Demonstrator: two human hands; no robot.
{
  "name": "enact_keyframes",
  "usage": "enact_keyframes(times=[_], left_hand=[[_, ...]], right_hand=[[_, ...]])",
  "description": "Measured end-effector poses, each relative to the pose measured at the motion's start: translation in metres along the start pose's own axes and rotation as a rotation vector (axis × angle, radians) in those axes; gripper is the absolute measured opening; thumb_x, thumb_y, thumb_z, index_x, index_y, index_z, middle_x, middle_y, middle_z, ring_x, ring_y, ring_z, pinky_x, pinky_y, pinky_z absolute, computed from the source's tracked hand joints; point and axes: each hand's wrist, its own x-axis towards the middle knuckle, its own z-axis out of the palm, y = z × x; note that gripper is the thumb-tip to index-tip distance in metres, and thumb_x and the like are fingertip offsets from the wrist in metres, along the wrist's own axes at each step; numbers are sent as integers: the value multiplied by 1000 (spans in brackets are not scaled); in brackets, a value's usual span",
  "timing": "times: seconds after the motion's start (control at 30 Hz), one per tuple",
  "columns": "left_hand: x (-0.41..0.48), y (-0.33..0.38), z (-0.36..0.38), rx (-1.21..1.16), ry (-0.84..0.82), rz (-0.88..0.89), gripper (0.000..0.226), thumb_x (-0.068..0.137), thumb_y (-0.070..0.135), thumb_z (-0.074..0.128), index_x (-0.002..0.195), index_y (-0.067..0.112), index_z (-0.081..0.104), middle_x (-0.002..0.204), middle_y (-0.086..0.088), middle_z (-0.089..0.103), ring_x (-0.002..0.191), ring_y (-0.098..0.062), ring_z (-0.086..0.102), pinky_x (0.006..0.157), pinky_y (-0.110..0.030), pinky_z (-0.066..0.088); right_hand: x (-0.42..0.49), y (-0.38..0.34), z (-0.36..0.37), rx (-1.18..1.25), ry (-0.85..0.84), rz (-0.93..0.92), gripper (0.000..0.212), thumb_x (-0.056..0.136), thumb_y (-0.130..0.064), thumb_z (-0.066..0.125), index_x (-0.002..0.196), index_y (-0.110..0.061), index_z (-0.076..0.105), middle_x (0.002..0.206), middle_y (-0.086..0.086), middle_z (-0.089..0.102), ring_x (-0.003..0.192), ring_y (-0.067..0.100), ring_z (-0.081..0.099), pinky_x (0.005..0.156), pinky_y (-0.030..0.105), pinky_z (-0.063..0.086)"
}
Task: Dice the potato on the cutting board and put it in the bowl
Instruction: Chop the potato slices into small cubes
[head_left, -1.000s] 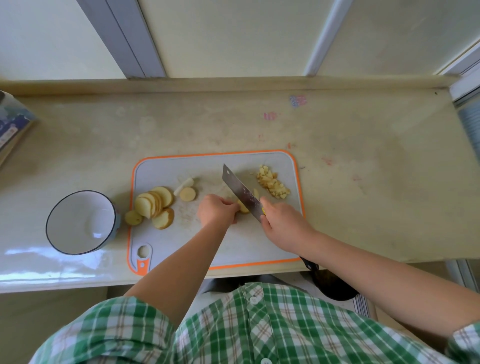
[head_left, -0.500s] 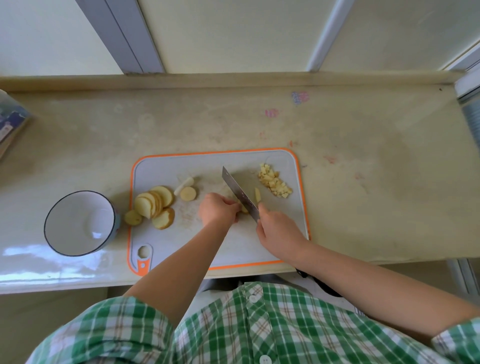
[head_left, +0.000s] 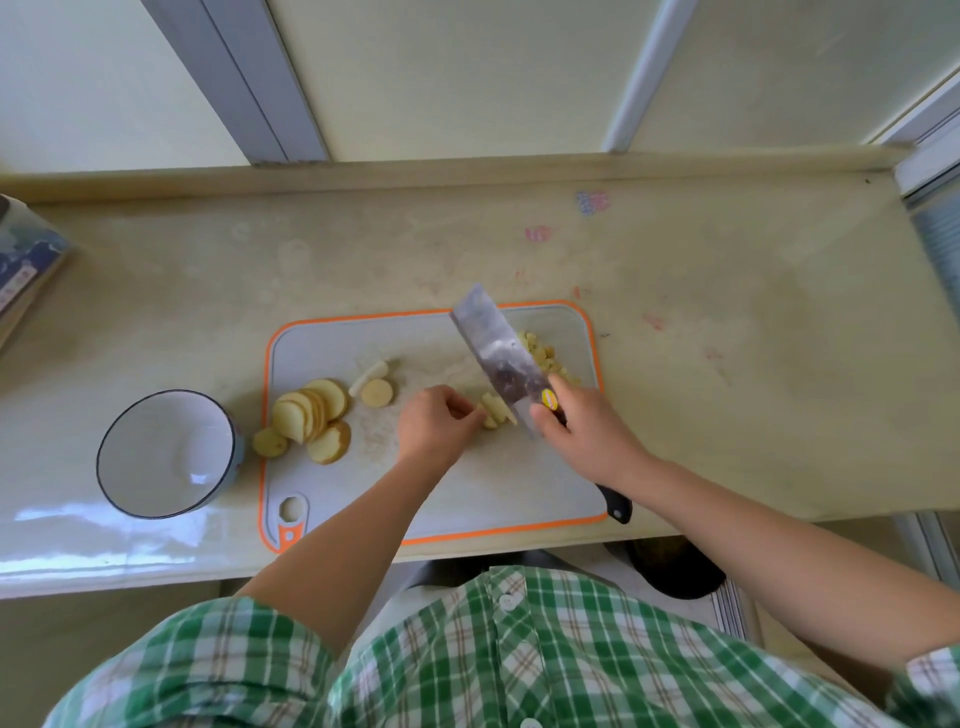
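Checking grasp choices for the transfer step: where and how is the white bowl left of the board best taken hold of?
Pinch the bowl at its dark rim, thumb outside, fingers inside, probably from its left or near side: it stands upright with an open mouth, no handle shows, and its right wall sits close to the cutting board.

The pale, glossy table (head_left: 727, 415) has some small coloured marks near its back: a blue-violet one (head_left: 592, 201) and a pink one (head_left: 537, 234). A low ledge (head_left: 467, 169) runs along the back edge. On the far left lies a blue printed box (head_left: 26, 265), partly out of view. Behind stand a grey frame bar (head_left: 239, 78) and a white one (head_left: 644, 73). Under the front edge, a dark round object (head_left: 675, 569) is on the floor.
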Motion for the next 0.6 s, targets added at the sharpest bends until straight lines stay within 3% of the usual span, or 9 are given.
enact_keyframes(times=[0.1, 0.2, 0.3, 0.37, 0.43, 0.5, 0.6], left_hand=[[7, 0, -5, 319, 21, 338, 31, 75, 21, 72, 104, 17, 61, 103, -4, 59, 90, -23, 59, 71, -31, 45], [16, 8, -7, 655, -122, 685, 60, 72, 12, 67, 130, 20, 49, 133, -3, 45, 120, -24, 44, 91, -30, 39], [24, 19, -2, 862, -212, 821, 71, 75, 8, 62, 140, 23, 39, 149, 2, 34, 136, -23, 31, 106, -33, 30], [29, 23, 1, 992, -249, 862, 67, 79, 13, 63, 141, 24, 39, 149, 1, 34, 136, -22, 31, 105, -32, 30], [32, 24, 2, 1013, -251, 895, 58, 77, 12, 63, 133, 20, 49, 138, -3, 44, 127, -25, 41, 98, -34, 36], [32, 24, 1, 972, -226, 924, 47, 69, 9, 68, 115, 13, 61, 117, -9, 56, 108, -31, 53, 83, -38, 44], [32, 19, -2, 915, -191, 913, 40, 55, 7, 76, 94, 7, 67, 92, -14, 61, 81, -36, 60, 61, -38, 49]], right_hand=[[5, 5, -15, 127, 49, 136, 20, 93, -19, 51, 81, -8, 40, 57, 6, 48, 60, 33, 61, 51, 40, 44], [3, 10, -25, 232, 68, 262, 19, 94, -18, 49, 92, 0, 45, 55, 11, 47, 47, 20, 54, 45, 34, 39], [-4, 13, -29, 290, 72, 294, 12, 95, -17, 49, 86, -11, 45, 55, 11, 46, 43, 18, 49, 44, 33, 38], [-9, 15, -29, 307, 77, 309, 16, 95, -17, 49, 81, -16, 42, 53, 4, 41, 42, 18, 39, 45, 34, 37], [-12, 16, -29, 319, 69, 334, 17, 95, -18, 49, 85, -7, 41, 54, 6, 40, 43, 18, 39, 44, 33, 36], [-14, 16, -28, 354, 48, 352, 19, 96, -18, 48, 93, 1, 42, 58, 11, 40, 36, 5, 44, 43, 29, 35], [-14, 14, -27, 361, 11, 348, 18, 97, -16, 47, 95, 1, 42, 59, 12, 41, 34, -1, 48, 42, 27, 35]])
